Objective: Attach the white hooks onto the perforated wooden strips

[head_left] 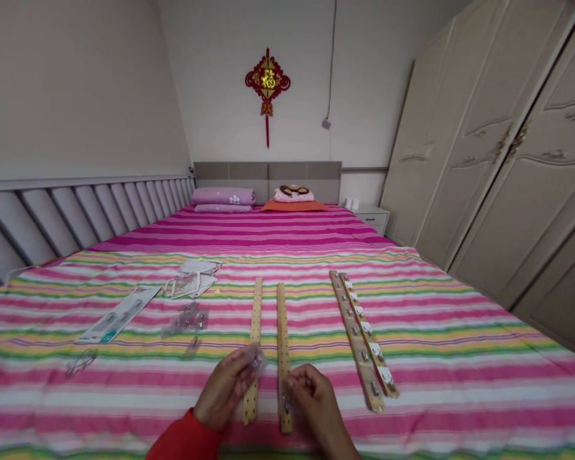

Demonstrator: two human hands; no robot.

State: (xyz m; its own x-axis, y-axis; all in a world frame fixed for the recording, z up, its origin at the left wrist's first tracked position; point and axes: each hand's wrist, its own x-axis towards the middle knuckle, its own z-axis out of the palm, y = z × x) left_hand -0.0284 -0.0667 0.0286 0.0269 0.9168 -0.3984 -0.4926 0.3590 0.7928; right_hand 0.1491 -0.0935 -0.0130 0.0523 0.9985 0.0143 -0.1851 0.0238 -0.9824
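My left hand [226, 388] pinches a small clear plastic bag [256, 359] with little shiny pieces in it, above the left drilled wooden strip [255, 313]. The right drilled wooden strip [282, 332] lies beside it, a narrow gap apart. My right hand [315, 399] is closed at that strip's near end, fingertips pressed together. What the fingertips hold is too small to make out. A small metal piece [286, 406] shows just below them. Further right lie a strip with metal fittings [356, 332] and another with white and metal fittings [367, 327].
A striped bedspread [412, 358] lies under everything. To the left are a long card pack [117, 316], clear bags of small parts [186, 319], opened packaging [194, 281] and a looped thin tangle [81, 363]. A bed rail [76, 214] runs along the left; wardrobes [483, 160] stand right.
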